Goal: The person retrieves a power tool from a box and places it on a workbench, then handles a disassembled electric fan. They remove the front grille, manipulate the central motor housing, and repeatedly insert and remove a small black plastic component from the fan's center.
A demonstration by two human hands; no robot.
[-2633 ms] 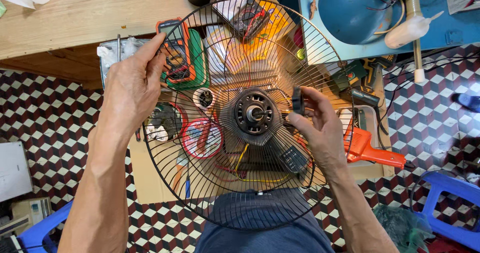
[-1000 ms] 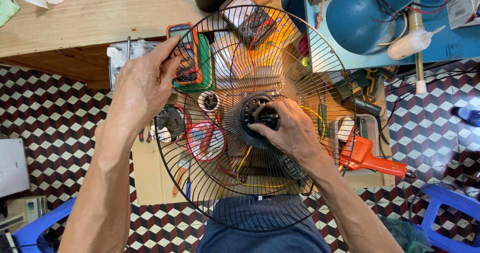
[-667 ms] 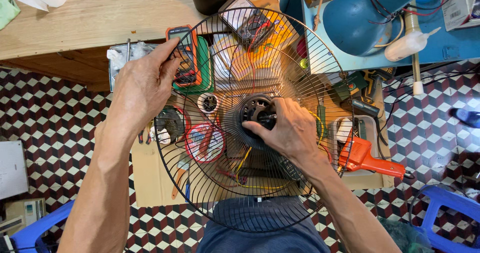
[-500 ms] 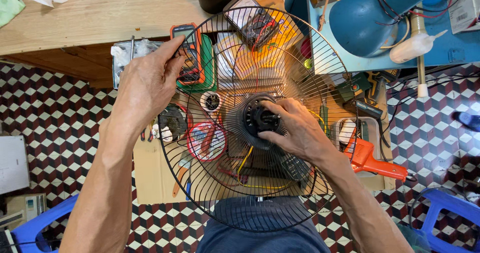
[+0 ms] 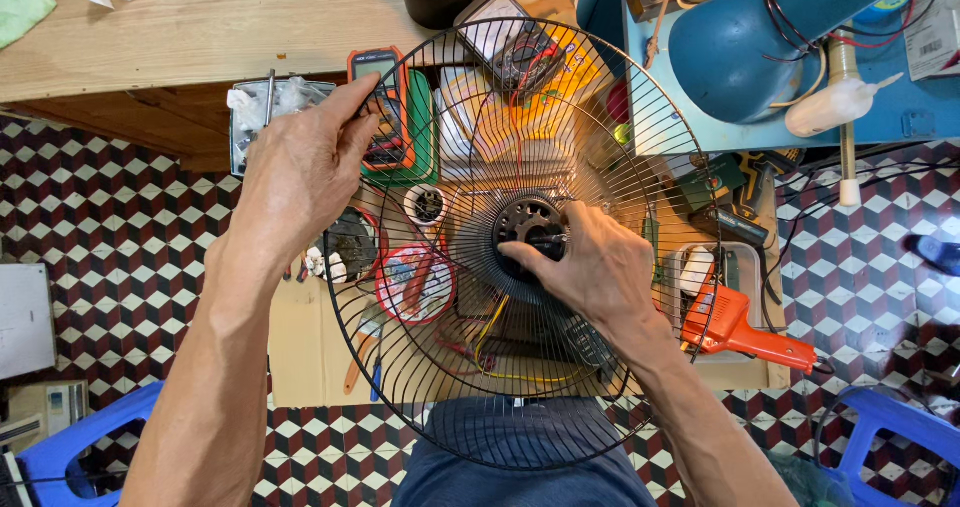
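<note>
A round black wire fan guard (image 5: 480, 387) stands tilted in front of me, over my lap. My left hand (image 5: 305, 162) grips its upper left rim, fingers curled around the wires. At the guard's middle sits the black fan motor hub (image 5: 525, 222) with its shaft. My right hand (image 5: 590, 267) is closed on that hub from the right, thumb and fingers pinching at the shaft. Coloured wires hang below the hub behind the guard.
Behind the guard lie an orange multimeter (image 5: 380, 102), a red tape roll (image 5: 415, 287) and small tools on a low board. An orange glue gun (image 5: 745, 327) lies right, a blue fan body (image 5: 760, 37) upper right, a wooden bench (image 5: 180, 17) upper left. Blue stools (image 5: 890, 437) flank me on checkered tiles.
My right hand moved from the guard's right side onto the motor hub and has kept gripping it. The left hand has stayed on the rim.
</note>
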